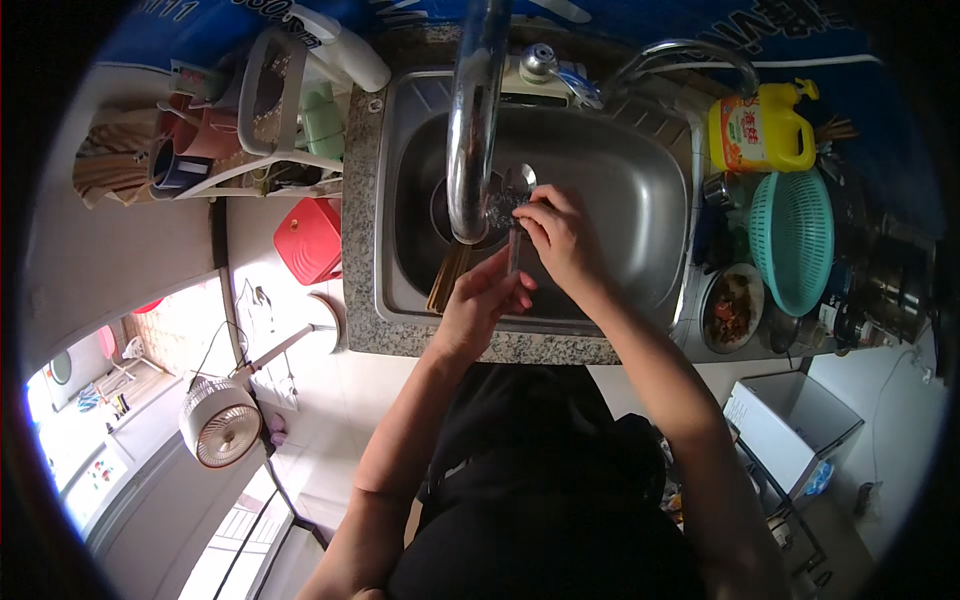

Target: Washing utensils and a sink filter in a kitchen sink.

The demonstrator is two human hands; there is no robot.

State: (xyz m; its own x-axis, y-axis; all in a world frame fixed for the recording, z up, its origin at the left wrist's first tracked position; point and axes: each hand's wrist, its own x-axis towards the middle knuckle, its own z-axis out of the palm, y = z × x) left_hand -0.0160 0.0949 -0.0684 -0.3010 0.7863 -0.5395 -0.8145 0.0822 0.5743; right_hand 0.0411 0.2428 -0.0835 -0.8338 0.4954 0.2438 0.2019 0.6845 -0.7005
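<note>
My left hand (487,296) grips the handle of a metal spoon (520,178) over the stainless steel sink (637,150). The spoon's bowl points away from me. My right hand (562,232) pinches a dark, glinting scouring pad (504,210), which looks like steel wool, against the spoon just below its bowl. Beside my left hand, a bundle of wooden chopsticks (448,277) leans at the sink's near left side. The chrome faucet spout (471,142) comes down just left of the spoon and hides part of the drain.
Right of the sink stand a yellow pump jug (757,127), a turquoise plastic colander (791,240) and a plate of food (731,307). A rack (259,161) with cups and a white spray bottle (349,52) are at the left. A fan (221,424) stands on the floor behind.
</note>
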